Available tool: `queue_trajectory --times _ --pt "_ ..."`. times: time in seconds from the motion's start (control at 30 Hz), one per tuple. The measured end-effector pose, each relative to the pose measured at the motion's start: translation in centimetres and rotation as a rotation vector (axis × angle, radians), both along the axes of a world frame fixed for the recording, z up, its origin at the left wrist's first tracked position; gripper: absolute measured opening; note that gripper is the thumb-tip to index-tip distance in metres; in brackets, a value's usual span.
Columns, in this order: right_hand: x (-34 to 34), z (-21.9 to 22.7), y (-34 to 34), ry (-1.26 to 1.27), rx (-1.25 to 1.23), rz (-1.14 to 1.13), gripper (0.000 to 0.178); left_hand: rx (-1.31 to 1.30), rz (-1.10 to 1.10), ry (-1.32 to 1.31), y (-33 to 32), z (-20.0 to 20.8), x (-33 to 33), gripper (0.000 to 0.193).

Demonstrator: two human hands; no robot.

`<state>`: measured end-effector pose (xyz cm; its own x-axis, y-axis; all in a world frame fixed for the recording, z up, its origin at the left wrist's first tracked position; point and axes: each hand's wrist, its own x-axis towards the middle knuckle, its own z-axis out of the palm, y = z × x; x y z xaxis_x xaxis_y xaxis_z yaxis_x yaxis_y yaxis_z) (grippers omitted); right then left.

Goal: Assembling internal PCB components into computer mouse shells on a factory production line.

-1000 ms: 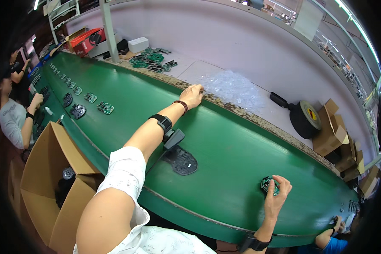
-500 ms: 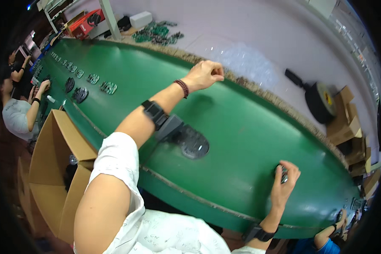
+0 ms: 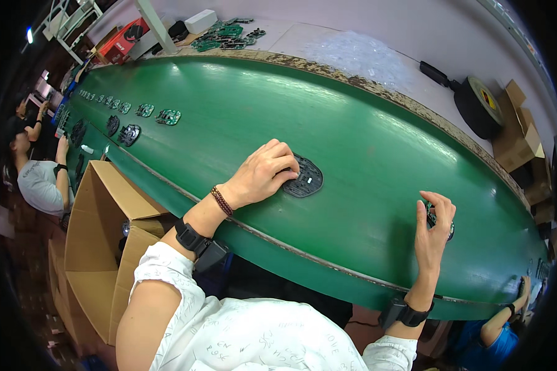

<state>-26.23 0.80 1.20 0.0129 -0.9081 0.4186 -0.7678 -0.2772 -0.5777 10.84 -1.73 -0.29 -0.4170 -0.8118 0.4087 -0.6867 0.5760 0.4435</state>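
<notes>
My left hand (image 3: pixel 263 173) is over the near-middle of the green belt, its fingertips pinched together at the left side of a black oval plastic shell (image 3: pixel 306 179). Whatever lies between those fingertips is hidden. The shell lies flat on the belt, and a small white patch shows on it. Off to the right, my right hand (image 3: pixel 436 226) is raised above the belt with fingers curled round a small green circuit board (image 3: pixel 430 213). A dark, shiny edge of something shows beside that palm.
Rows of circuit boards (image 3: pixel 168 117) and black shells (image 3: pixel 129 135) lie on the belt's left. Beyond the far edge are clear plastic pieces (image 3: pixel 359 55), piled boards (image 3: pixel 226 36) and a black tape roll (image 3: pixel 478 106). An open cardboard box (image 3: pixel 93 247) stands near left. Co-workers sit at both ends.
My left hand has come back from the far edge of the belt to the black shell, still pinched. The right hand keeps its hold on the board and appears a little farther up.
</notes>
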Motion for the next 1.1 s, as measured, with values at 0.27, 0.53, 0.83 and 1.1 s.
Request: queue_trajectory --times 0.27,0.53,0.83,1.1 --pt "-0.3 -0.7 -0.2 0.015 0.008 -0.005 0.017 -0.001 0.003 0.016 0.0 -0.4 -0.2 0.009" --pt "-0.6 -0.9 -0.2 0.034 0.009 0.011 0.017 0.008 -0.006 0.038 0.0 -0.4 -0.8 0.010" --pt "-0.9 -1.0 -0.9 0.055 0.013 0.027 0.018 -0.030 0.072 0.087 -0.3 0.2 0.2 0.014" --pt "-3.0 -2.4 -1.2 0.096 0.097 0.041 0.028 -0.170 0.993 -0.049 -4.2 -1.0 14.8 0.030"
